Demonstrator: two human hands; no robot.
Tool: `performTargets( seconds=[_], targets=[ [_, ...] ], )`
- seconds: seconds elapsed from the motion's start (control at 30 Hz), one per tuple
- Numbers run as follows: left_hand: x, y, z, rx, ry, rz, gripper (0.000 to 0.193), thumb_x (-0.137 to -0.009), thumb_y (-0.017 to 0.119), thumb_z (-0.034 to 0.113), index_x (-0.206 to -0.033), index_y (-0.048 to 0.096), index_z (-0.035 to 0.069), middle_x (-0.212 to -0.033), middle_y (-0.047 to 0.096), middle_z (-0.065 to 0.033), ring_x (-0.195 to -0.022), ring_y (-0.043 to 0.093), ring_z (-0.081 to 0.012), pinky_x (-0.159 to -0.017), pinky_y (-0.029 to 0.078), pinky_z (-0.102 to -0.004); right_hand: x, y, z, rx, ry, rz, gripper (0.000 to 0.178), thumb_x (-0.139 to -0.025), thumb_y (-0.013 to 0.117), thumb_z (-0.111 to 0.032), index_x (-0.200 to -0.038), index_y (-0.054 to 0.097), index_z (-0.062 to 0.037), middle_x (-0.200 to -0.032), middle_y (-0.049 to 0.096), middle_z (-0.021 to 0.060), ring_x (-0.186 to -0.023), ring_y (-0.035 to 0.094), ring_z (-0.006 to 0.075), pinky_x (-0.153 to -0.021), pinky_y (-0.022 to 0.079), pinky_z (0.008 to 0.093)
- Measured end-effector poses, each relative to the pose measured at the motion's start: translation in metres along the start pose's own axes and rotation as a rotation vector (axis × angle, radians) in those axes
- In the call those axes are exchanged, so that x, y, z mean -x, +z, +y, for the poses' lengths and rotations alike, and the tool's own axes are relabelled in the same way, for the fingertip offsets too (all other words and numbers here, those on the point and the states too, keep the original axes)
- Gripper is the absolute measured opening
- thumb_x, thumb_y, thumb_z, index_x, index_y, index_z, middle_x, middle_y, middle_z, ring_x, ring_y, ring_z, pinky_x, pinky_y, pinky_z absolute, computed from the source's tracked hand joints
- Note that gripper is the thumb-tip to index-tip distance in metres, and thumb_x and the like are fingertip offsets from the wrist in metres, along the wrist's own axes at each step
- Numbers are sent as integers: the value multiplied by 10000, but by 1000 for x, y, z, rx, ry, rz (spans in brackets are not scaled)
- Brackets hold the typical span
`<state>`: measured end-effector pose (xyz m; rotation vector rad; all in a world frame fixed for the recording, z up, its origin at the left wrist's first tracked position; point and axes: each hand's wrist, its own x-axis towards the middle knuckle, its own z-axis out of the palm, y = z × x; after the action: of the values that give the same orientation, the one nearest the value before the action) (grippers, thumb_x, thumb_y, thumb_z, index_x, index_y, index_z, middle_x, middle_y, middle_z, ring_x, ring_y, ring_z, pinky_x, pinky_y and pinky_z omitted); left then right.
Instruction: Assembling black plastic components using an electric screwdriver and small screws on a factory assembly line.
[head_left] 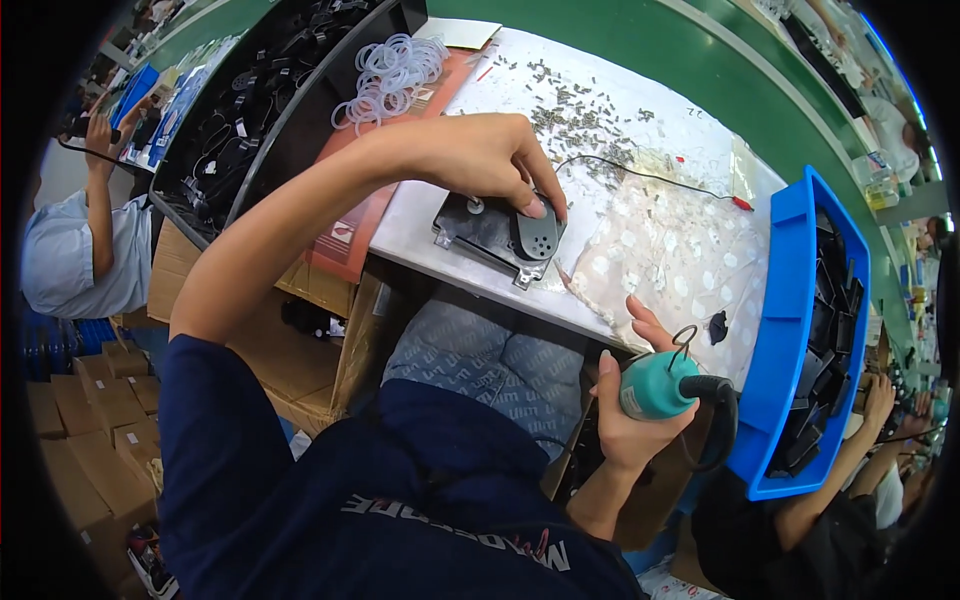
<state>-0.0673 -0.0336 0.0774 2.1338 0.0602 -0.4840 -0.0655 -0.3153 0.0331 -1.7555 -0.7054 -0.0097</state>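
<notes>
My left hand [490,160] reaches across to the table's near edge, thumb and fingertips closed on an oval black speaker piece [536,240] with small holes in one end. This piece rests on a flat black plastic housing [480,235] with metal tabs along its near side. A white round knob or post [475,205] shows beside my wrist. My right hand [625,410] is wrapped round a teal electric screwdriver [652,388], its hanging loop and thick black cord toward the camera. The screwdriver's tip is hidden.
Loose screws [580,115] are scattered over the white table. A thin black wire with a red end [742,203] crosses it. Clear rings [395,75] lie beside a black crate [255,130] of black parts. A blue bin [790,300] of black pieces stands right. Co-workers sit at both sides.
</notes>
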Motion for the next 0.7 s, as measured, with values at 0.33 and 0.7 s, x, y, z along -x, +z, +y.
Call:
performTargets(
  seconds=[0.33,0.7],
  targets=[
    [6,14,-1,52,23,140,239,-790,660,57,-1023,713,53,-963,676,-82,-920,609,-197,-859,456,-324,-3,0,-4,-48,72,-26,369,-663,691,67,-1016,586,53,-1093,663,212,-743,655,143,-774,515,269],
    [-69,-15,-43,-196,79,734,391,-729,764,219,-1089,673,96,-959,660,-100,-913,616,-184,-810,487,-312,-96,-34,-51,-647,-275,440,331,-831,526,-70,-1143,456,15,-984,579,198,-413,472,130,-466,379,238]
  ],
)
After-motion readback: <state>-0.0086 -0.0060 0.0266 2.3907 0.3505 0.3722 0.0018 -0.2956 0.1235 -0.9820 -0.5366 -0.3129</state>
